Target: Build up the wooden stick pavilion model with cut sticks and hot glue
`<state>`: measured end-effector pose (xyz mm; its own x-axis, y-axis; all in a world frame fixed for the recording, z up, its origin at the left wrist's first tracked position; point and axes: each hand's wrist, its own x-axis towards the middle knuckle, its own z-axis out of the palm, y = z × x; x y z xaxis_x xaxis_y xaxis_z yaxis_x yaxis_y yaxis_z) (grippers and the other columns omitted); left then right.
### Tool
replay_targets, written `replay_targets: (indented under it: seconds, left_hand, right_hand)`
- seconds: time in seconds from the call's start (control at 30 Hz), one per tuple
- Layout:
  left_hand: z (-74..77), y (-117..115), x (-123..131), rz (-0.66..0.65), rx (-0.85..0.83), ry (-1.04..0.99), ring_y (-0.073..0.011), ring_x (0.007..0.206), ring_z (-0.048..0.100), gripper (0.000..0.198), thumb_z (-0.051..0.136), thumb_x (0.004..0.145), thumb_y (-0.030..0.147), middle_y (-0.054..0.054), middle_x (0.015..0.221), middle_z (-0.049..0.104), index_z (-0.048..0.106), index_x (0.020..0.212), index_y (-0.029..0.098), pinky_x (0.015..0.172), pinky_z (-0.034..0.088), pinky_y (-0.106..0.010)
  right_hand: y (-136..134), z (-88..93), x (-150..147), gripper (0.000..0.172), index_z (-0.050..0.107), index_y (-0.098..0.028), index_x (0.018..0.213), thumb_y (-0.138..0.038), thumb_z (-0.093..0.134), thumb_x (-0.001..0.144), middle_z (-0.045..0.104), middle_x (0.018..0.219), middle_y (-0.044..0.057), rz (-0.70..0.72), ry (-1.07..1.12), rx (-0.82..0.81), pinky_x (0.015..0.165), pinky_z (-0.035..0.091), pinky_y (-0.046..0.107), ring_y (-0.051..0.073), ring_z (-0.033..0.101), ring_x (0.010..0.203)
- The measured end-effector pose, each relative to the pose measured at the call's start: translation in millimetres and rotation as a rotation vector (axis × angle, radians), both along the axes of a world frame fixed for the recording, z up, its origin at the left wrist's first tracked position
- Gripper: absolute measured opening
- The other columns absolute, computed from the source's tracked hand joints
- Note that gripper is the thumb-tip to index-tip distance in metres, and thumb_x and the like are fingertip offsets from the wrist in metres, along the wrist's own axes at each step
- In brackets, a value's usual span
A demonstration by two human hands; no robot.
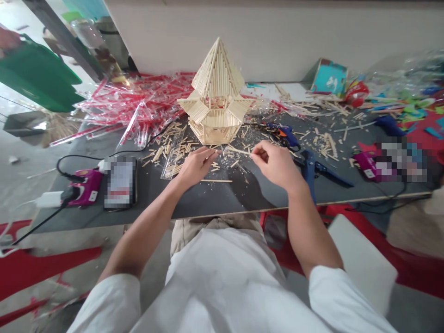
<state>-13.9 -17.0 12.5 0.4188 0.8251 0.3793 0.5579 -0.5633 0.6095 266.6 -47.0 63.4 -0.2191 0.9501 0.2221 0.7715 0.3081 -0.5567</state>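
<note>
Pale stick, pinched by R hand, points L, long axis approx. sideways; L hand w/ grip unclear.

Two hands, one stick-built model, two purple power strips, one blue hand tool, one turquoise tub

Black rectangular smartphone: screen pixelated. Red plastic chair cut off by left edge. Multicoloured scrap heap blurred. Thin pale wooden stick: right end hidden in right hand; contact with left hand too small to tell.
</note>
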Motion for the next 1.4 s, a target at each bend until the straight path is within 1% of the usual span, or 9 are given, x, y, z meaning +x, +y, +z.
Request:
replay_targets:
  seconds: [0.13,0.33,0.47,0.53,0.67,0.73,0.87,1.13,1.4]
  left_hand:
    - [-2.9,2.1,0.4,-0.013,0.027,-0.044,-0.0159,0.081,0.061,0.042,0.044,0.108,0.040,-0.006,0.088,0.064,0.075,0.121,0.016,0.073,0.044,-0.025]
    - [-0.3,3.8,1.9,-0.110,-0.101,-0.072,-0.0150,0.079,0.056,0.042,0.049,0.106,0.042,-0.004,0.080,0.059,0.074,0.088,0.014,0.075,0.044,-0.026]
    - [10.2,-0.5,-2.6,-0.255,-0.591,-0.224,-0.0102,0.061,0.049,0.044,0.053,0.103,0.052,0.000,0.069,0.053,0.075,0.103,0.014,0.056,0.037,-0.021]
    - [14.1,-3.0,-4.9,-0.358,-0.829,-0.326,-0.0076,0.054,0.044,0.045,0.057,0.101,0.054,0.002,0.064,0.050,0.075,0.102,0.013,0.049,0.032,-0.019]
    - [13.7,-4.2,-5.2,-0.401,-1.027,-0.533,-0.0047,0.050,0.047,0.042,0.067,0.095,0.052,0.000,0.069,0.057,0.074,0.093,0.011,0.043,0.030,-0.016]
    - [10.4,-2.8,-5.1,-0.389,-1.069,-0.572,-0.0041,0.049,0.048,0.041,0.069,0.094,0.051,-0.001,0.071,0.059,0.074,0.093,0.010,0.041,0.030,-0.016]
    - [4.8,0.1,-7.7,-0.395,-1.092,-0.569,-0.0052,0.047,0.052,0.041,0.069,0.094,0.049,-0.004,0.074,0.064,0.075,0.095,0.008,0.038,0.033,-0.017]
    - [8.1,-3.4,-6.5,-0.417,-1.147,-0.620,-0.0068,0.052,0.057,0.039,0.068,0.095,0.045,-0.005,0.075,0.066,0.077,0.101,0.008,0.042,0.040,-0.016]
    - [7.9,-3.2,-5.4,-0.395,-1.190,-0.640,-0.0075,0.050,0.058,0.039,0.071,0.092,0.044,-0.006,0.075,0.066,0.077,0.098,0.007,0.039,0.039,-0.017]
  right_hand:
    - [1.6,7.7,-24.4,0.006,0.064,-0.021,0.089,-0.024,0.062,0.094,0.069,0.082,0.002,0.115,0.128,0.051,0.069,0.045,0.028,0.014,0.059,0.068]
    - [26.1,6.2,-45.0,0.021,0.065,-0.022,0.096,-0.043,0.066,0.097,0.066,0.082,0.001,0.174,0.414,0.036,0.066,0.047,0.029,0.014,0.058,0.068]
    - [43.5,-12.1,-52.5,0.032,0.063,-0.023,0.095,-0.053,0.072,0.092,0.060,0.076,-0.002,0.225,0.740,-0.055,0.058,0.045,0.027,0.011,0.055,0.062]
    - [47.5,-23.8,-53.5,0.036,0.061,-0.023,0.094,-0.055,0.076,0.088,0.055,0.071,-0.004,0.256,0.919,-0.155,0.053,0.042,0.025,0.009,0.051,0.057]
    - [43.8,-40.0,-54.7,0.042,0.062,-0.021,0.102,-0.055,0.080,0.085,0.058,0.072,-0.005,0.333,1.046,-0.454,0.048,0.034,0.021,0.006,0.046,0.054]
    - [39.2,-43.9,-58.4,0.042,0.064,-0.019,0.102,-0.054,0.080,0.085,0.064,0.073,-0.003,0.425,0.991,-0.543,0.048,0.035,0.021,0.006,0.048,0.055]
    - [34.1,-48.6,-70.0,0.036,0.062,-0.017,0.092,-0.052,0.073,0.092,0.066,0.066,-0.002,0.536,0.951,-0.548,0.049,0.037,0.020,0.007,0.053,0.054]
    - [34.6,-52.0,-72.8,0.040,0.061,-0.018,0.093,-0.051,0.082,0.084,0.061,0.071,-0.005,0.425,1.105,-0.644,0.045,0.034,0.017,0.005,0.049,0.053]
    - [32.9,-50.1,-75.3,0.043,0.059,-0.018,0.093,-0.054,0.082,0.084,0.058,0.069,-0.005,0.425,1.122,-0.684,0.046,0.034,0.017,0.006,0.051,0.054]
